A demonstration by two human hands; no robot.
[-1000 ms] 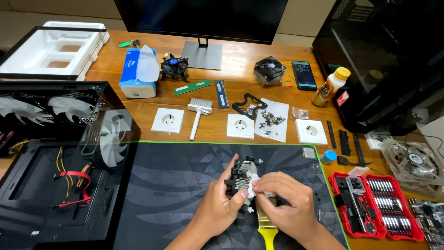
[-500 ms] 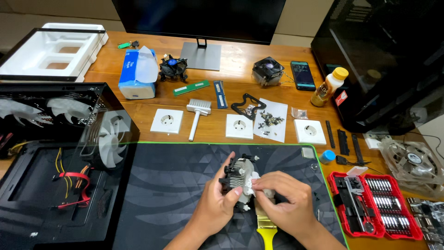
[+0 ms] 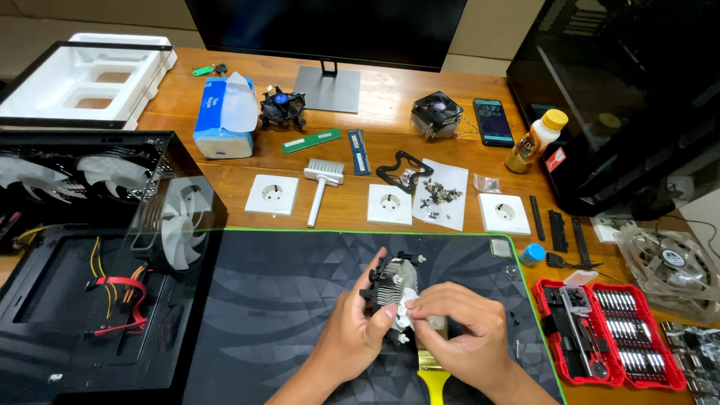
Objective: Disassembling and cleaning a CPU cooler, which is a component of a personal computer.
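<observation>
**Both hands on a CPU cooler over the desk mat**

Here we are above the dark desk mat (image 3: 285,300), and the CPU cooler (image 3: 391,279) sits right at centre stage, lifted just off the mat between two hands. The left hand (image 3: 360,330) cups it from the near side, thumb up along the finned metal body, fingers closed around it. The right hand (image 3: 457,330) comes in from the other side, fingertips pinched together on a small white wad (image 3: 407,309), a tissue or wipe by the look of it, though it is too small to tell, pressed against the cooler's underside.

Just below the right hand, a yellow-handled brush (image 3: 433,379) lies on the mat, handle pointing toward the person. To the right, a red screwdriver bit set (image 3: 611,337) lies open on the wooden table (image 3: 390,94). On the left, an open black computer case (image 3: 90,300) shows white fans and red and yellow cables.

Further back on the table: a white cleaning brush (image 3: 321,187), three white socket covers in a row, a sheet of paper with loose screws (image 3: 439,195), a blue tissue pack (image 3: 223,116), a second cooler (image 3: 436,114) and a phone (image 3: 493,121).
</observation>
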